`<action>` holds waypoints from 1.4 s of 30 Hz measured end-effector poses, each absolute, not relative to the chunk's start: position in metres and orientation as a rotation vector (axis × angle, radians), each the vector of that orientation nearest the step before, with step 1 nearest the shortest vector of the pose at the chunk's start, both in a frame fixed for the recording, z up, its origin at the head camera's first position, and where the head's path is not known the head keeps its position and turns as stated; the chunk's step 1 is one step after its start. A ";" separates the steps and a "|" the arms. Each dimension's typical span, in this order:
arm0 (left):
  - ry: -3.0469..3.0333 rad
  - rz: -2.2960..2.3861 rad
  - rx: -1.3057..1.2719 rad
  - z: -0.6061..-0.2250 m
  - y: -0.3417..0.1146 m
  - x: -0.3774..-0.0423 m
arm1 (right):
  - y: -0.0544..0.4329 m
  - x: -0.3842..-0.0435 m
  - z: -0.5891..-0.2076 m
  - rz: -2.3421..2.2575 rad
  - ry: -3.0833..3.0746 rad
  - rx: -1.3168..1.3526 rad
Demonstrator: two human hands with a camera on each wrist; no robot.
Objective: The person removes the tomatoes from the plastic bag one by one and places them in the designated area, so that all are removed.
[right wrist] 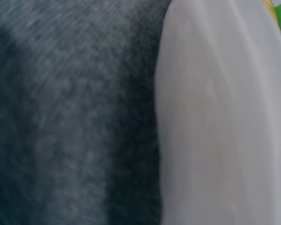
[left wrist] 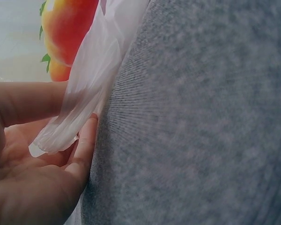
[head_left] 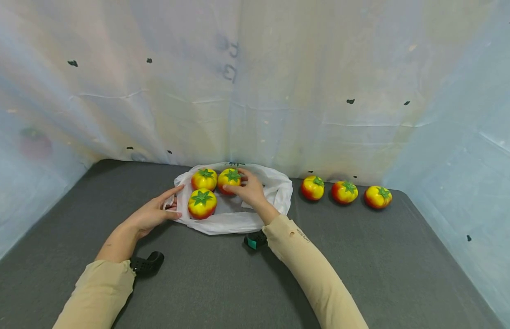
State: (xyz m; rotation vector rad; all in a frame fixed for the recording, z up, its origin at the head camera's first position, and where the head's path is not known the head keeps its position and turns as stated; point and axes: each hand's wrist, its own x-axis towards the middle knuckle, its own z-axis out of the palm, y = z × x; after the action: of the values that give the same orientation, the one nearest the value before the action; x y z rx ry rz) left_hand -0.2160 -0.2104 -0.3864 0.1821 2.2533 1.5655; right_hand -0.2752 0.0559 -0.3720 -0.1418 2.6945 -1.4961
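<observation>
A white plastic bag [head_left: 234, 224] lies with its mouth spread wide on the dark table. Three glossy red-and-yellow tomatoes with green star-shaped tops sit inside: a front one [head_left: 202, 204], a back left one [head_left: 204, 179] and a back right one [head_left: 229, 181]. My right hand [head_left: 251, 188] reaches over the bag and holds the back right tomato between thumb and fingers. At the bag's left edge, my left hand [head_left: 154, 214] holds the rim, its plastic running between the thumb and the other fingers in the left wrist view. The right wrist view shows mostly the bag's side [right wrist: 215, 122].
To the right of the bag, three more tomatoes stand in a row: one near the bag [head_left: 312, 188], a middle one [head_left: 344, 192] and a far one [head_left: 378, 197]. Pale plastic sheeting [head_left: 279, 91] hangs behind the grey table [head_left: 205, 283] and along both sides.
</observation>
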 end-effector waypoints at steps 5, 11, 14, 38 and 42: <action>2.250 1.566 0.177 -0.386 -0.209 -0.216 | 0.059 -0.273 -0.370 -1.456 2.702 -0.174; 2.252 1.563 0.172 -0.385 -0.209 -0.215 | 0.063 -0.270 -0.367 -1.411 2.694 -0.197; 2.253 1.564 0.174 -0.385 -0.211 -0.215 | 0.063 -0.269 -0.365 -1.378 2.706 -0.212; 2.272 1.575 0.165 -0.386 -0.206 -0.215 | 0.077 -0.249 -0.362 -1.256 2.798 -0.322; 2.263 1.575 0.149 -0.385 -0.207 -0.214 | 0.079 -0.247 -0.365 -1.273 2.804 -0.347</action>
State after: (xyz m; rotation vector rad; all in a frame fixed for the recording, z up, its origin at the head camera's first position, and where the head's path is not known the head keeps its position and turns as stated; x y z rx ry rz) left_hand -0.2143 -0.2066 -0.3853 0.1490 2.2629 1.5752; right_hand -0.2467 0.0792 -0.3653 -0.3467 2.8036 -1.2725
